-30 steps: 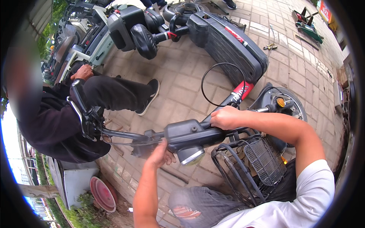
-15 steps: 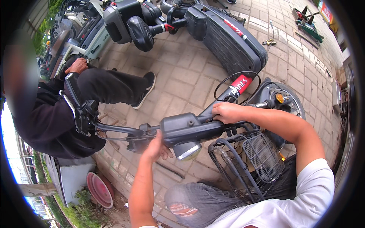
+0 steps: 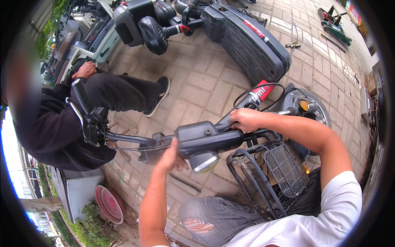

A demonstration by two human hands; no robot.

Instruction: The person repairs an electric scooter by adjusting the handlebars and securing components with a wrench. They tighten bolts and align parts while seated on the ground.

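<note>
A matte black plastic housing (image 3: pixel 193 135) on a black electric scooter's handlebar stem lies between the 2 hands, above beige paving bricks (image 3: pixel 197 88). The left hand (image 3: pixel 168 159) sets its thumb against the housing's end, the other fingers loosely open beside the round silver-rimmed headlight (image 3: pixel 207 162). The right hand (image 3: pixel 246 120) is at the stem near a black metal mesh basket (image 3: pixel 286 168); I cannot tell whether its fingers grip anything

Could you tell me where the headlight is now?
In the head view, the headlight is below centre, against the black housing, with the left hand at its left and the metal basket at its right.
</note>
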